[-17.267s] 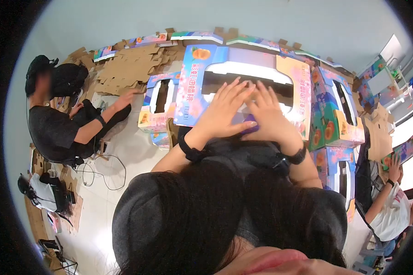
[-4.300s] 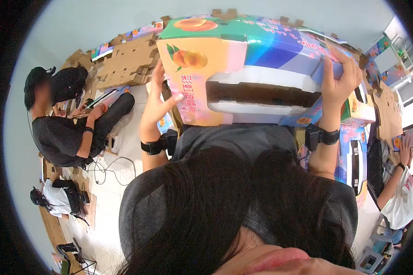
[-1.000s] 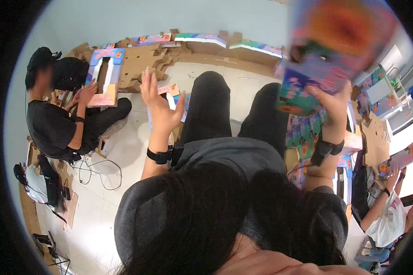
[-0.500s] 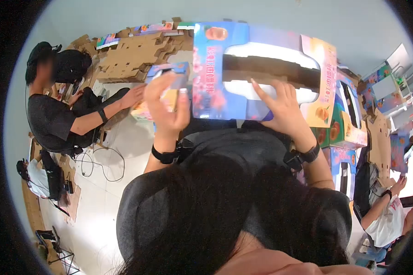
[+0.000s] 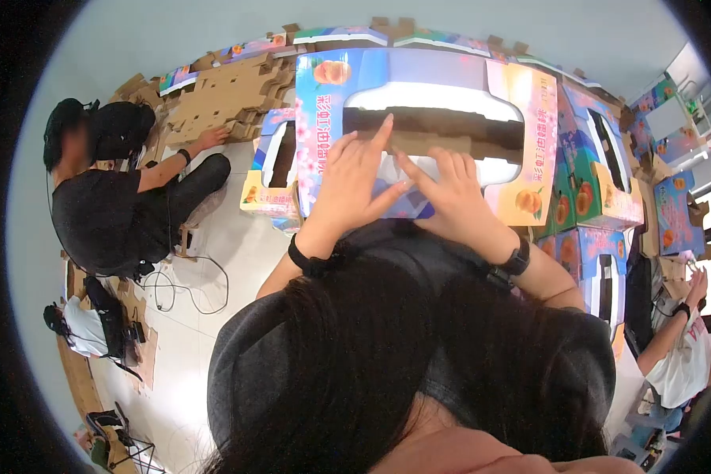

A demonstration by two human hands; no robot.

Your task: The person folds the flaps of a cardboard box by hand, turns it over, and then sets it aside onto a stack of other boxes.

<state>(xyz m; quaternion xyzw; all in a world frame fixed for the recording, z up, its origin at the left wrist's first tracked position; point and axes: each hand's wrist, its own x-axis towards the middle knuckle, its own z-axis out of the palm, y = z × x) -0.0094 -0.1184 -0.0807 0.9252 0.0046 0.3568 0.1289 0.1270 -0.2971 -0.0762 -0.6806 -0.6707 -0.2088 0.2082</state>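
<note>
Passage ahead is blocked by the printed carton [image 5: 419,134] lying across the lap, with the left hand [image 5: 349,186] and right hand [image 5: 450,197] flat on its near edge. To the right, stacked finished boxes [image 5: 592,182] close the way. To the left, a smaller windowed box [image 5: 275,170] stands just beside. Beyond it, bare floor [image 5: 237,237] lies open toward a seated person [image 5: 110,213] and flat cardboard blanks [image 5: 225,99].

Bright even indoor light, strong fisheye bending, black vignette corners, sharp centre
</note>
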